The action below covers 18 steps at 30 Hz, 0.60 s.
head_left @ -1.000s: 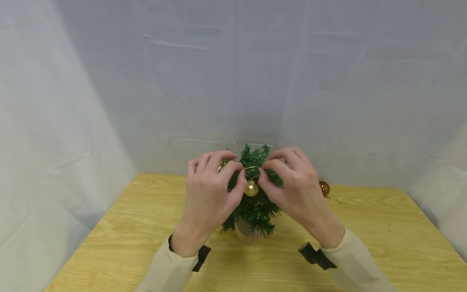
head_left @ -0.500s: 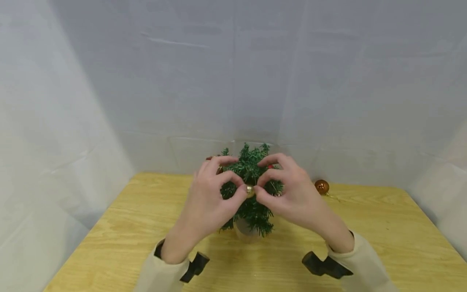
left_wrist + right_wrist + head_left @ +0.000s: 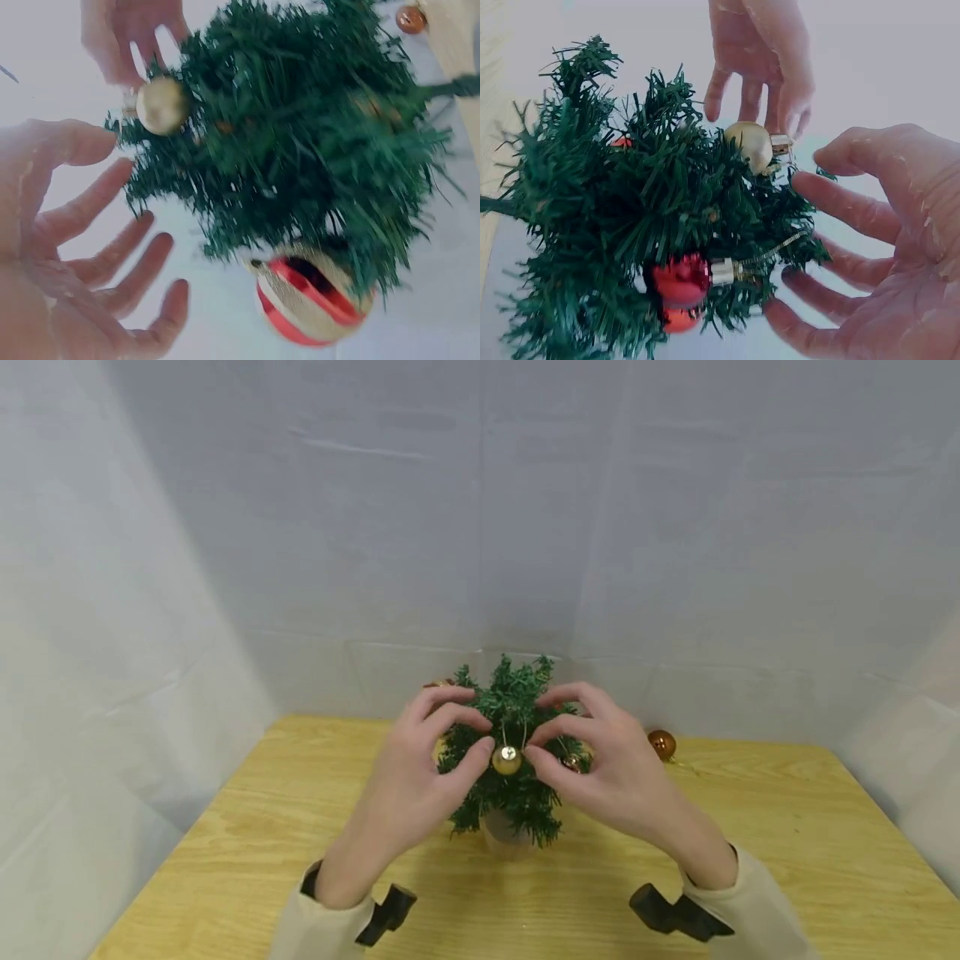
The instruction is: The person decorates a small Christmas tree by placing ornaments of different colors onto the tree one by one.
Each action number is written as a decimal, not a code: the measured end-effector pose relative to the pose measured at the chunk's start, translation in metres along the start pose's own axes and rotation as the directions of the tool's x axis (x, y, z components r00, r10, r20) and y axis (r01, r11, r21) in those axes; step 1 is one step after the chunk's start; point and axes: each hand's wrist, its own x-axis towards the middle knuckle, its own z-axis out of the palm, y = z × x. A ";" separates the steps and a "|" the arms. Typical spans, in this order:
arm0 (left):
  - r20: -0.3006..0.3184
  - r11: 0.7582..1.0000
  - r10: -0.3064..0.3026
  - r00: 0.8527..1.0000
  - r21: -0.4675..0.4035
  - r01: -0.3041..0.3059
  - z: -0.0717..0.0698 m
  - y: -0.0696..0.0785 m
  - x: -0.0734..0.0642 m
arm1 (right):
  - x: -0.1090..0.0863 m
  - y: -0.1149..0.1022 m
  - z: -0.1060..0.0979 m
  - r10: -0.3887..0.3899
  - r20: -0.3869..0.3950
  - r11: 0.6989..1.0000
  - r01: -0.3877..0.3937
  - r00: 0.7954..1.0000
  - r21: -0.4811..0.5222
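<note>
A gold ball ornament [image 3: 507, 759] hangs by a thin loop at the front of a small green artificial Christmas tree [image 3: 513, 697]. My left hand [image 3: 431, 760] is just left of the ball, thumb and fingers spread apart with nothing between them, as the left wrist view also shows. On the ball's other side, my right hand [image 3: 600, 760] has its thumb and index fingertips close together beside the ball. In the right wrist view, its fingers [image 3: 855, 214] are loosely bent at the branch tips, around the gold ball's cap.
A shiny red ball [image 3: 681, 281] hangs on the tree's right side, and a red-and-gold striped ball [image 3: 311, 296] on its left. A copper-coloured ball [image 3: 662, 745] lies on the wooden table [image 3: 750, 843] at right. White sheeting [image 3: 480, 527] stands behind.
Both hands lowered from the loop to the gold ball, pinched about it, then drew apart. The ball now hangs uncovered, slightly lower, and the left thumb and fingers have parted.
</note>
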 end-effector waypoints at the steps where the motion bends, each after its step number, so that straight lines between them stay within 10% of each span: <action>1: -0.021 1.000 0.011 1.000 0.000 -0.011 -0.001 -0.002 0.000 | -0.003 0.001 -0.001 -0.011 -0.020 1.000 0.011 1.000 0.004; 11: -0.194 0.980 0.198 0.961 0.016 -0.199 0.000 -0.025 0.003 | -0.033 0.034 -0.021 -0.066 -0.172 0.997 0.069 0.983 0.015; 18: -0.173 0.972 0.233 0.957 0.038 -0.230 0.000 -0.028 0.008 | -0.055 0.066 -0.033 -0.025 -0.169 0.999 0.019 0.985 -0.038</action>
